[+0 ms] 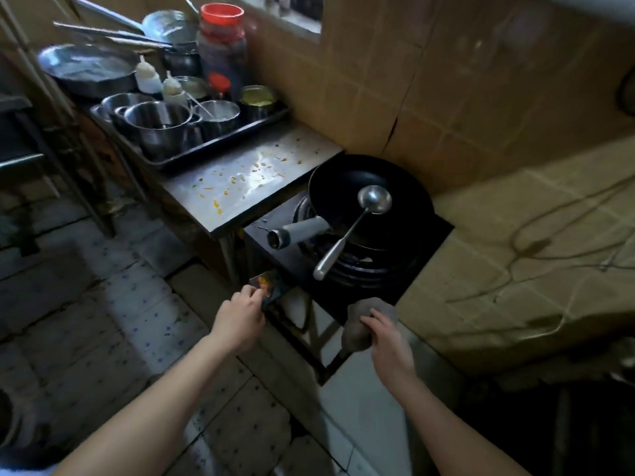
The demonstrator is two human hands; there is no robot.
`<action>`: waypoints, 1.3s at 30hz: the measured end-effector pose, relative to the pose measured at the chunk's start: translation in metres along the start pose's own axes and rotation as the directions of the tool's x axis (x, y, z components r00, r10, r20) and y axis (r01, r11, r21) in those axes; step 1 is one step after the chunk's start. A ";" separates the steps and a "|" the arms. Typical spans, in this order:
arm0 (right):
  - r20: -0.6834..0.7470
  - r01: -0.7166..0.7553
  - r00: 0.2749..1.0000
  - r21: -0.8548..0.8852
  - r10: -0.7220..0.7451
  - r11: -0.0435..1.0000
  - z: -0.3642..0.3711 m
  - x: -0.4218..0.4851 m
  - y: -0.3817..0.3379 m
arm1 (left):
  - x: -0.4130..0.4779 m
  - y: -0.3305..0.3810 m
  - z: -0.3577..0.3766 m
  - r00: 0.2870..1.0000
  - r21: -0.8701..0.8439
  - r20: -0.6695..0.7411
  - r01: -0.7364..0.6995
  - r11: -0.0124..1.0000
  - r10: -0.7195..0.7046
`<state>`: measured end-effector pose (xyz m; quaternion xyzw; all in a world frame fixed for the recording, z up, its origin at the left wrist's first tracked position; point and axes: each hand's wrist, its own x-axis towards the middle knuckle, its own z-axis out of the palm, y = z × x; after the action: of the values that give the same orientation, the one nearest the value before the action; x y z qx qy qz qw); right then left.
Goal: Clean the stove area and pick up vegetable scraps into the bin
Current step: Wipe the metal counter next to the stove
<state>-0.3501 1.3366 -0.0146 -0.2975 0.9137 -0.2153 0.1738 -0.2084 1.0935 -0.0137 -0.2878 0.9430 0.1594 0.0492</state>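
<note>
A black stove (426, 249) holds a black wok (405, 201) with a metal ladle (360, 218) lying in it. To its left, a steel counter (220, 204) is strewn with yellow and orange vegetable scraps (240, 182). My right hand (385, 334) grips a grey cloth (357, 324) at the stove's front edge. My left hand (240, 314) pinches a small dark card or scraper (268, 286) with orange scraps on it, just below the stove's front left corner. No bin is clearly in view.
A tray (220, 139) with steel pots, squeeze bottles and a red-lidded jar (221, 49) stands at the back left. Tiled wall rises behind the stove; a tiled counter (515, 269) with cables lies to the right. Tiled floor (103, 304) spreads below left.
</note>
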 end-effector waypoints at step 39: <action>0.110 -0.068 0.992 0.000 0.068 0.998 0.030 0.088 0.048 | 0.015 0.038 0.036 0.994 -0.057 0.112 0.008 0.998 -0.001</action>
<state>-0.4266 1.3087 -0.0806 -0.2772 0.9119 -0.1945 0.2318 -0.2419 1.1274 -0.0405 -0.2819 0.9332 0.2023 0.0938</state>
